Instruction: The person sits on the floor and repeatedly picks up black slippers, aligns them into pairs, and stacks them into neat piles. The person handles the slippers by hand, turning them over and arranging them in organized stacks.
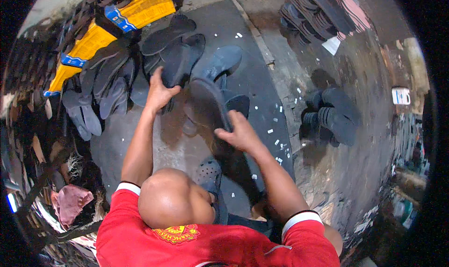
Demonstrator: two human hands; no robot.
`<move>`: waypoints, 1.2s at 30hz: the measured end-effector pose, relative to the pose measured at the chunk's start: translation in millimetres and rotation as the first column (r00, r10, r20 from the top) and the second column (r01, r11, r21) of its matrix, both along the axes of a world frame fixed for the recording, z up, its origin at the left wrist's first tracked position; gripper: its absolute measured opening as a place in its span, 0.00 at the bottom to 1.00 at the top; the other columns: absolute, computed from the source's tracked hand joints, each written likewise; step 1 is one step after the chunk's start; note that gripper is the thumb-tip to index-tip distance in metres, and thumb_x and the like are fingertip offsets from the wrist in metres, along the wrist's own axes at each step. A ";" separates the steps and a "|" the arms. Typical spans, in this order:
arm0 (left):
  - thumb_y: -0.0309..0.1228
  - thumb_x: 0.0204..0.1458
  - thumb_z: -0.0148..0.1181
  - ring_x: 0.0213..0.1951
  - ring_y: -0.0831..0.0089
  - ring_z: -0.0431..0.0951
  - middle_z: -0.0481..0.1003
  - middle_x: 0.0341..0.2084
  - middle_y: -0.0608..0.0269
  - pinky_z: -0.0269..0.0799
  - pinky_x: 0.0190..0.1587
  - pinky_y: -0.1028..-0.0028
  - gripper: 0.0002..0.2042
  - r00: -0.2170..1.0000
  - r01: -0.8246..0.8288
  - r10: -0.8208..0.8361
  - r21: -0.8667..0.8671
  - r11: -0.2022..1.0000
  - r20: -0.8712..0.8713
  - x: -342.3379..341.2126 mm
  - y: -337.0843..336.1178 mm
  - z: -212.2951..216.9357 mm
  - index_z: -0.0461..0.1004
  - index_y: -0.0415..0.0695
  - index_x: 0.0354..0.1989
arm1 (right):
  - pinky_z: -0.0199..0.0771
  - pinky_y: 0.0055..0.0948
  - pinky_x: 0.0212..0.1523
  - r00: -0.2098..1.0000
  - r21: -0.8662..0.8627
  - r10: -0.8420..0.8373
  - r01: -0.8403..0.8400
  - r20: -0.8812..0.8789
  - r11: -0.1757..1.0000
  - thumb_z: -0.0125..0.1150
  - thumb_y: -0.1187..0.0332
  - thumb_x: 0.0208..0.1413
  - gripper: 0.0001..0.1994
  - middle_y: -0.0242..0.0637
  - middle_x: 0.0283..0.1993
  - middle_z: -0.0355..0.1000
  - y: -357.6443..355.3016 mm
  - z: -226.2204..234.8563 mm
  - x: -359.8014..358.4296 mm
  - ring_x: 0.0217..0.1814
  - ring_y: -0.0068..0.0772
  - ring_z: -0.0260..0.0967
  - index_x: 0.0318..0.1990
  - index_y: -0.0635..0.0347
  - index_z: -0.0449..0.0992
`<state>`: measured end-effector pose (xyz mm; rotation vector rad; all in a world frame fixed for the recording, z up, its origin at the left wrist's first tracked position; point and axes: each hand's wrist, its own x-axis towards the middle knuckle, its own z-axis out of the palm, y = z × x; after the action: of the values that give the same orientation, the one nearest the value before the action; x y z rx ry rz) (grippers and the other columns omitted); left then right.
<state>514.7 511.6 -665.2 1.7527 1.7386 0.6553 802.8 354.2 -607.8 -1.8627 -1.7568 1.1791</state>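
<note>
My right hand is closed on the edge of a dark shoe sole, thumb on the near side. The sole tilts up over the mat, its broad end away from me. My left hand has its thumb spread from its fingers, at the near edge of a heap of dark soles. Its fingertips reach the heap; whether they press on a sole I cannot tell. Just beyond the held sole lies a blue-grey sole. A smaller dark curved piece shows beside my right fingers.
More soles lie at the left by yellow-and-blue packaging. Small white bits dot the dark mat. Sole stacks stand right and far right. A pink cloth lies left; a perforated clog is below my hands.
</note>
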 end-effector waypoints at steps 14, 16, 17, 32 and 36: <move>0.32 0.38 0.79 0.57 0.37 0.73 0.71 0.57 0.36 0.70 0.61 0.52 0.57 0.937 0.183 -0.245 -0.250 0.951 -0.249 78.2 -112.0 29.7 0.45 0.43 0.76 | 0.77 0.49 0.53 0.747 0.140 -0.321 0.296 0.582 0.945 0.71 0.57 0.54 0.38 0.60 0.56 0.70 -43.1 -64.4 112.6 0.55 0.60 0.73 0.62 0.75 0.59; 0.32 0.41 0.77 0.62 0.37 0.69 0.67 0.61 0.35 0.66 0.65 0.52 0.55 0.995 0.041 -0.057 -0.170 0.985 -0.087 69.0 -124.8 19.5 0.45 0.42 0.76 | 0.77 0.50 0.52 0.748 0.108 -0.381 0.387 0.544 0.916 0.69 0.55 0.56 0.36 0.62 0.54 0.71 -43.6 -63.0 91.1 0.54 0.62 0.74 0.60 0.74 0.60; 0.32 0.42 0.76 0.61 0.38 0.69 0.67 0.60 0.35 0.66 0.64 0.52 0.54 0.999 -0.020 0.016 -0.077 0.997 -0.048 69.1 -135.6 15.5 0.45 0.42 0.76 | 0.77 0.51 0.52 0.746 0.071 -0.398 0.429 0.535 0.900 0.68 0.54 0.56 0.35 0.64 0.53 0.72 -48.1 -57.7 72.4 0.54 0.63 0.74 0.59 0.74 0.60; 0.50 0.35 0.80 0.75 0.44 0.47 0.48 0.76 0.55 0.54 0.65 0.31 0.62 0.762 0.455 -0.474 -0.156 0.877 -0.440 104.5 -174.8 7.9 0.42 0.62 0.79 | 0.73 0.51 0.57 0.733 0.148 -0.365 0.345 0.574 0.927 0.70 0.57 0.53 0.34 0.58 0.55 0.71 -5.4 -9.8 76.0 0.58 0.59 0.71 0.58 0.72 0.63; 0.44 0.37 0.80 0.77 0.48 0.43 0.47 0.77 0.60 0.51 0.66 0.28 0.62 0.461 0.766 -0.803 -0.287 0.575 -0.378 94.6 -131.1 17.7 0.40 0.63 0.79 | 0.75 0.51 0.55 0.679 0.237 -0.387 0.307 0.624 0.922 0.71 0.57 0.53 0.33 0.54 0.55 0.71 -25.4 -80.5 85.4 0.58 0.56 0.71 0.57 0.69 0.64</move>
<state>609.3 380.5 -647.5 2.5027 0.9201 -0.2949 888.2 328.8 -688.3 -2.5957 -1.5848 0.2508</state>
